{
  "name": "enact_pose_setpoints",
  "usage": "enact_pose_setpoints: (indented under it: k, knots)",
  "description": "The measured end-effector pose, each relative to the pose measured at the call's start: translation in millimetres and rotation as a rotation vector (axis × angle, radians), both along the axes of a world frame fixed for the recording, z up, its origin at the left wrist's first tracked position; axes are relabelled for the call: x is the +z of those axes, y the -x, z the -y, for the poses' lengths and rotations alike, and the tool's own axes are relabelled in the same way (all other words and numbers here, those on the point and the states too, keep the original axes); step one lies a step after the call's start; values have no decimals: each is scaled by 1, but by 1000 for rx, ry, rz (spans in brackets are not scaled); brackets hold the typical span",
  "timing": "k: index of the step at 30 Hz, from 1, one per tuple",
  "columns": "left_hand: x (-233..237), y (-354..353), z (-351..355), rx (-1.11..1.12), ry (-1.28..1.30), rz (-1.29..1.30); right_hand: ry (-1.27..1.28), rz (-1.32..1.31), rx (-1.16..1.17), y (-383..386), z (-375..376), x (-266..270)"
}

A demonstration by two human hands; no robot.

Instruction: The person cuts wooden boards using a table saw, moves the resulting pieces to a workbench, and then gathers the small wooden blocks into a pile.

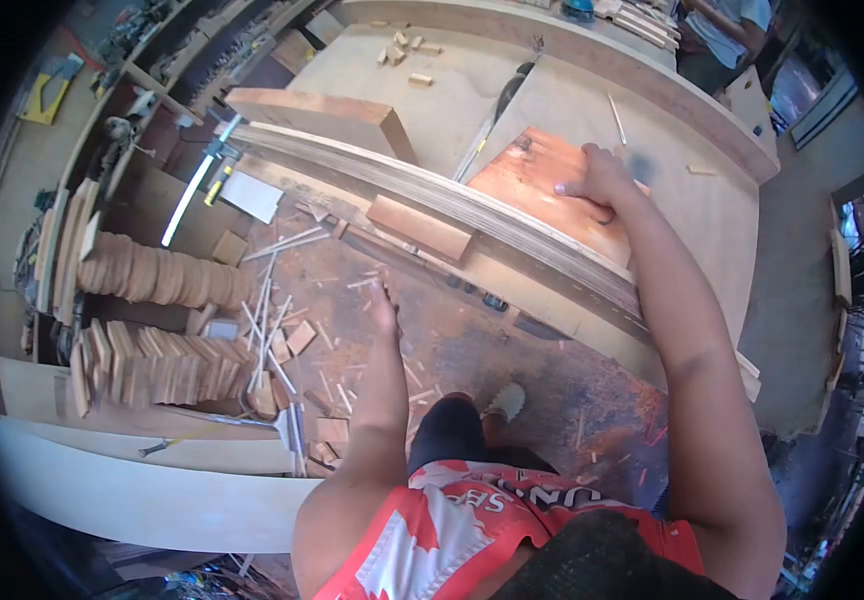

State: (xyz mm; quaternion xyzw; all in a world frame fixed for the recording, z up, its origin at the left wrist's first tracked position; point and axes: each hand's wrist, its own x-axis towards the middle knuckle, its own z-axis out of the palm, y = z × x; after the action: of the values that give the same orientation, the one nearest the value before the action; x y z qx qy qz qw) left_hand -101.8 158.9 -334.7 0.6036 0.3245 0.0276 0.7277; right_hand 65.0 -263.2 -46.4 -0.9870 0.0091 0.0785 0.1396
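My right hand (607, 182) reaches far forward over the workbench and grips a reddish-brown wooden board (522, 178), thumb lying across its face. Where the other fingers go is partly hidden. The board rests behind the bench's layered plywood front edge (392, 172). My left hand (383, 308) hangs low in front of the bench, above the littered floor, seen edge-on. Its fingers look loosely extended and appear to hold nothing. A pale wood sliver shows near its fingertips. Closest to it on the bench side is a rectangular wood block (419, 227).
A thick plank (327, 115) lies on the bench, with small wood blocks (397, 48) and a thin stick (617, 118) farther back. Stacked wood pieces (162, 365) stand at left. Offcuts (297, 340) litter the floor (542, 400). Another person (727, 35) is at upper right.
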Motion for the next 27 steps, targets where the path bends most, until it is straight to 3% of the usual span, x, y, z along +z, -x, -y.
enact_pose_setpoints:
  k: [2,6,8,9,12,15,17,19,21,22,24,26,27]
  knots:
    - [22,42,-15,1,-52,-24,1,-37,-3,9,-3,13]
    - [41,57,-121,16,-466,104,101,-38,-45,-4,11,5]
    - [146,36,-122,44,-705,210,-77,-123,-169,-12,29,2]
    - [190,16,-113,144,-610,329,-73,-112,-175,-19,38,1]
    - [270,-47,-123,120,-733,595,-54,-103,-135,-24,41,-4]
    - [342,-117,-103,-24,-896,807,-13,-60,-200,-13,36,30]
    - [363,-166,-95,-199,-1089,910,-387,-70,-192,-4,60,42]
    - [375,-211,-77,-246,-1153,969,-267,-2,-244,-5,102,36]
    - [370,-251,-72,-524,-1365,1048,-284,92,-416,11,142,23]
    - [373,-256,-71,-545,-1349,1044,-277,76,-434,20,138,24]
    - [378,-259,-70,-820,-1510,653,209,287,-310,57,120,33]
    - [369,-265,-73,-797,-1503,744,-254,33,-312,94,76,44]
    - [365,-266,-75,-752,-1502,833,-312,-53,-315,124,49,43]
